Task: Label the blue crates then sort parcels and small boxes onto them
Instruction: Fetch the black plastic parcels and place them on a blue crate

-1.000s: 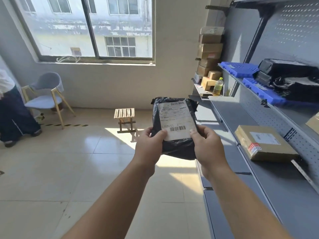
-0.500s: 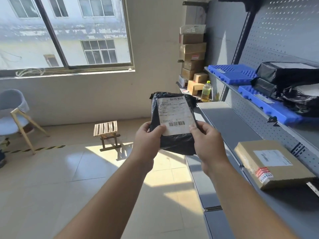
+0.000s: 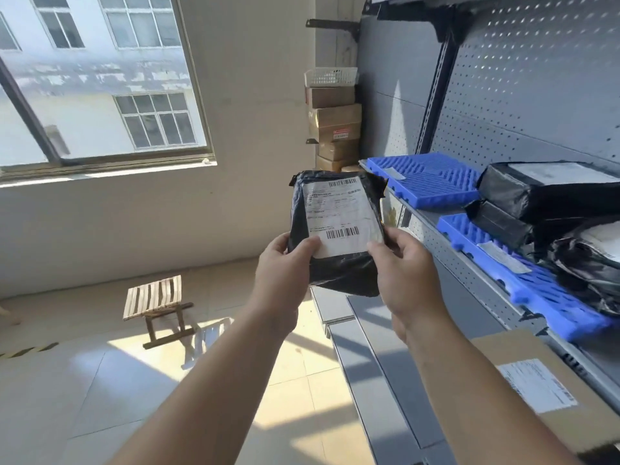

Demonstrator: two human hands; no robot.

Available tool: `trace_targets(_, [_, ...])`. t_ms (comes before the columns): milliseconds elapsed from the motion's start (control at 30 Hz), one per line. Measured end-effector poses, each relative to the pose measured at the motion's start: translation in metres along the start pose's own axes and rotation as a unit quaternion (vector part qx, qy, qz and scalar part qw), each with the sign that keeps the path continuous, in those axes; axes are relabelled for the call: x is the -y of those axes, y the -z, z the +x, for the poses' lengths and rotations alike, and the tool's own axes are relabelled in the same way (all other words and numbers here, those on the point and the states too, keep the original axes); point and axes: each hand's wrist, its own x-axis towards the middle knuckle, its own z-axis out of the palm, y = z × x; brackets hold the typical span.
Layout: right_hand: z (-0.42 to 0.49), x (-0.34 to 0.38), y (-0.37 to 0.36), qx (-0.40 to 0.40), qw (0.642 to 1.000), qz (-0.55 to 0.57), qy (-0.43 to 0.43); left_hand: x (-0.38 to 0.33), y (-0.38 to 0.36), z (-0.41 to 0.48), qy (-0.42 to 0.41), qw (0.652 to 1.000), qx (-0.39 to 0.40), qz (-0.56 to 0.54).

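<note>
Holding a black parcel [image 3: 339,270] in the air just left of the shelf [image 3: 385,380], the left grip [image 3: 285,263] and right grip [image 3: 406,273] each clamp a lower corner, thumbs on its white label [image 3: 339,213]: this reads as the check-the-label beat of sorting. Next, I'd judge, comes choosing the unloaded far blue crate [image 3: 429,179] or the near blue crate [image 3: 536,297] under stacked parcels [image 3: 543,193], then reaching right.

Parcels [image 3: 550,193] on crates [image 3: 523,283] – shelf right; stool [image 3: 154,297] left.
</note>
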Motion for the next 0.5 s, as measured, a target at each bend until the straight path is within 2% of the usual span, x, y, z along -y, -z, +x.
trace_targets(233, [0.084, 0.002, 0.029, -0.14, 0.987, -0.049, 0.055, -0.008, -0.082, 0.095, 0.013, 0.992, 0.124, -0.006])
trace_targets(500, [0.141, 0.025, 0.065, -0.319, 0.938, -0.119, 0.067, -0.023, -0.178, 0.165, -0.002, 0.956, 0.292, 0.025])
